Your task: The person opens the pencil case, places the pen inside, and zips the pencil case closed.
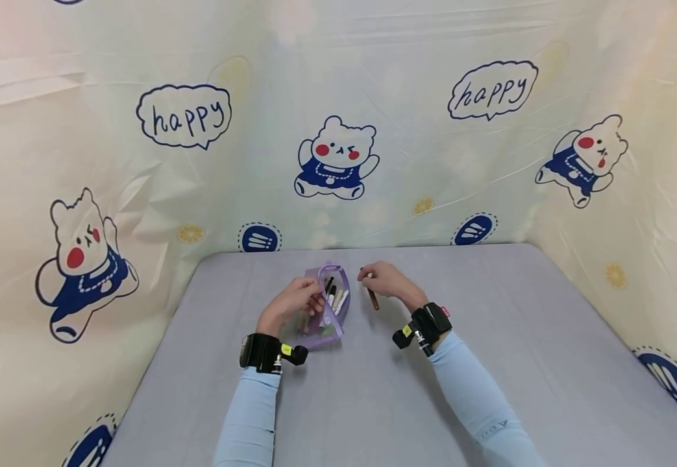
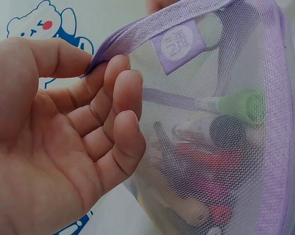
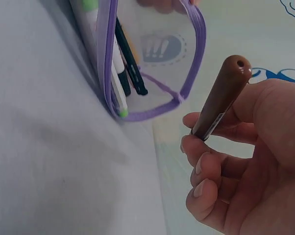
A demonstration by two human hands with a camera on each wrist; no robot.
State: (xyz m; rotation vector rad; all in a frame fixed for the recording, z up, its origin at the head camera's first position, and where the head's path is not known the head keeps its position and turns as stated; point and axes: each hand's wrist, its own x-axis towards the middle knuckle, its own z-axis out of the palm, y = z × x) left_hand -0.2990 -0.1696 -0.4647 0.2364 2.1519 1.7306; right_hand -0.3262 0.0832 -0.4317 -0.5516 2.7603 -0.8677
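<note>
A purple-edged mesh pencil case [image 1: 344, 311] lies unzipped on the table, and several pens [image 1: 338, 299] show inside it. My left hand [image 1: 296, 301] pinches the case's zipper edge between thumb and forefinger, as the left wrist view shows; its other fingers curl beside the mesh. Through that mesh I see pens with green, black, red and pink parts, blurred by the netting. To the right of the case, my right hand [image 1: 389, 280] holds a brown marker [image 3: 221, 100] between thumb and fingers. The marker is apart from the case's opening.
The grey-covered table [image 1: 490, 363] runs back to a patterned curtain [image 1: 408, 149] with bears and the word happy. Each wrist wears a black camera band [image 1: 260, 353], and pale blue sleeves cover the forearms.
</note>
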